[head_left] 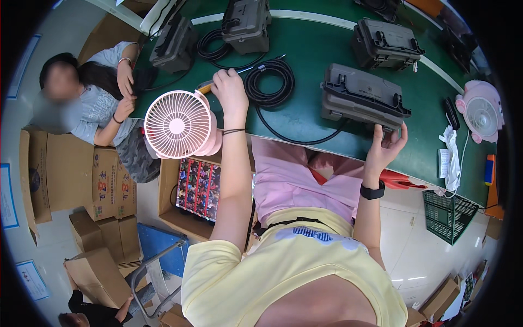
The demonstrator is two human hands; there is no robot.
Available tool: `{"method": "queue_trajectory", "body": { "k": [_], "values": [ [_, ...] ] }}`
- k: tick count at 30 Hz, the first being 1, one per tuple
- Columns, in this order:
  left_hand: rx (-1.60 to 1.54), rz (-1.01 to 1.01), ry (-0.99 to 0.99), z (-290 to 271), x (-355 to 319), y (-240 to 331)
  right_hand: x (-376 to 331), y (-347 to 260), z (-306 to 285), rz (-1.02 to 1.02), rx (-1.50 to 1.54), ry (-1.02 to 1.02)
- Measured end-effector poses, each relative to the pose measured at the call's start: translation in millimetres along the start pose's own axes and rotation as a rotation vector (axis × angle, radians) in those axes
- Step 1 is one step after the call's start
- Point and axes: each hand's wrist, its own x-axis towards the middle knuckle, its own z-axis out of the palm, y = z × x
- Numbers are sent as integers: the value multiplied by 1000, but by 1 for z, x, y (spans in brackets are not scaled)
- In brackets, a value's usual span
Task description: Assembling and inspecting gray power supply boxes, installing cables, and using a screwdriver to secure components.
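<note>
Resting on the green table [305, 117], the left hand [229, 90] has its fingers curled together around a yellow-handled tool [206, 86], whose dark shaft points away toward the coiled black hose [269, 82] just beside it. At the near edge of the table, the right hand [388, 146] touches the closest grey case [362, 98], fingers spread apart against its lower corner, thumb lifted clear; a black watch [372, 191] sits on that wrist. Counting the grey cases on the table gives four clearly seen: the one under the right hand, one beyond it to the right [385, 43], one at the top centre [248, 24] and one at the upper left [174, 46] (a fifth dark shape at the top edge is too cropped to tell). Two small fans are in view: a pink round fan [178, 124] clipped at the table's near-left edge, just beside the left wrist, and a pale pink fan [482, 111] far right. Another person [92, 103] sits at the left end, both hands raised near a cable.
</note>
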Motion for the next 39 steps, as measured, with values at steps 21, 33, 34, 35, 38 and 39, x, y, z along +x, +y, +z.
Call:
{"method": "queue_trajectory", "body": {
  "k": [21, 33, 34, 35, 38, 39],
  "values": [
    [-1529, -21, -152, -131, -78, 81, 2, -54, 9, -348, -156, -131],
    [-1481, 426, -416, -120, -125, 136, -30, -65, 6, 261, 322, -525],
    [-1404, 453, -209, -116, -117, 132, -25, -65, -3, 258, 247, -460],
    [-1324, 361, -45, -110, -107, 128, -18, -61, -7, 281, 307, -362],
    [-1296, 131, 190, -86, -64, 111, 5, -58, -29, 283, 191, -144],
    [-1300, 175, 106, -77, -50, 107, 10, -57, -33, 268, 94, -147]
  ]
}}
